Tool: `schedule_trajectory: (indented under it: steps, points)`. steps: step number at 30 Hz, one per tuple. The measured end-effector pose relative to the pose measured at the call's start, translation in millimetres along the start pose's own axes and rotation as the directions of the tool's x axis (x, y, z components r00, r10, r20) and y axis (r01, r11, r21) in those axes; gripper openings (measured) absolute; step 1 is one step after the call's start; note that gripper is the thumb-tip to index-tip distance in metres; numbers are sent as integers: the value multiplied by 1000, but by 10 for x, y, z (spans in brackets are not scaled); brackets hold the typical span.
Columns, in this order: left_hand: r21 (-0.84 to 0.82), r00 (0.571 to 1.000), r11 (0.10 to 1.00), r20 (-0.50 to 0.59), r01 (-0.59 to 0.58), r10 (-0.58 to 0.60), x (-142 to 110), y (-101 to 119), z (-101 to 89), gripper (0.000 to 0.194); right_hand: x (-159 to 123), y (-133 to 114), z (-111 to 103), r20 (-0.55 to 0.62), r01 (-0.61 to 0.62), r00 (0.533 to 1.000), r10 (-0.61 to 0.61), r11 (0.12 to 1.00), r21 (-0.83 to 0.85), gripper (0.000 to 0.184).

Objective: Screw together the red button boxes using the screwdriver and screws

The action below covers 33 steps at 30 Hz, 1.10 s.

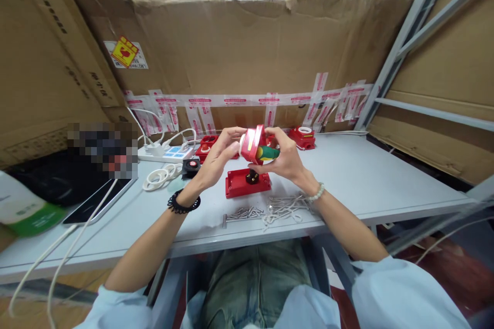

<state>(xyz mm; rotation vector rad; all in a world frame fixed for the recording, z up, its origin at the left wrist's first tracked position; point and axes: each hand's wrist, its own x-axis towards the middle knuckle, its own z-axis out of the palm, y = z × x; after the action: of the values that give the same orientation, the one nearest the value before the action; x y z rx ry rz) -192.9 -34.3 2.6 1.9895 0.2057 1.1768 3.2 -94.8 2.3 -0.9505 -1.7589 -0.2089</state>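
One red housing between the left hand and the right hand, a green handle on its right side

With twelve o'clock straight ahead of the person, the housing lies at about two o'clock from the left hand and ten o'clock from the right. It is tilted and raised above the counter. The left hand is narrowed around its left side, fingertips and thumb close to the pale ring there. The right hand is curled, holding the green handle with its yellow patch while its fingers reach to the housing.

The handle's long axis runs roughly from nine to three o'clock, between housing and right palm, so the right hand is clearly the nearer to it. Whether its far end touches the housing I cannot tell.

Toward six o'clock from the housing sits a red tray, its long axis also near nine to three, with a black round part at its raised-hand side. The right thumb is nearer that part than the left hand is. Loose screws lie at six o'clock from the tray, and a bundle of white cord at four o'clock
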Motion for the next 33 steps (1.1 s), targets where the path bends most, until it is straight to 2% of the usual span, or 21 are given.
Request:
schedule_trajectory:
  steps: [3, 6, 12, 17, 19, 21, 23, 25, 29, 33]
  points:
    - [-108, 997, 994, 72, 21, -13, 6, 32, -17, 47, 11, 10, -21, -41, 2, 999, -1, 1000, 12, 67]
    - [-94, 992, 991, 99, 93, -83, 10, 50, -35, 49, 10, -1, -26, -41, -7, 999, 8, 999, 34, 67]
    - [63, 974, 973, 16, 223, -224, 19, 91, -31, 36, 6, -30, -24, -51, -20, 998, 22, 999, 44, 67]
    - [96, 961, 957, -66, 272, -267, 15, -17, -23, 54, -13, -20, 26, -37, 15, 999, -14, 999, 35, 69]
    - [42, 962, 964, -96, 262, -257, 12, -61, -22, 53, -21, -11, 49, -26, 20, 999, -19, 999, 35, 71]
    - [-54, 976, 981, -104, 186, -191, 12, -62, -21, 45, -24, -3, 59, -30, 23, 999, -21, 999, 36, 72]
    - [-123, 992, 987, -62, 101, -109, 10, -21, -20, 45, -20, 1, 54, -45, 16, 999, -14, 999, 33, 71]
    - [-121, 998, 990, 7, 68, -68, 6, 32, -19, 48, -11, 3, 36, -61, 2, 998, -1, 1000, 21, 70]
    - [-84, 992, 991, 73, 108, -102, 2, 70, -16, 46, 3, 1, 2, -82, -29, 996, 29, 1000, 4, 70]
    - [-43, 989, 988, 0, 148, -148, 5, 53, -7, 28, 3, -5, 2, -91, -41, 995, 41, 999, 11, 71]
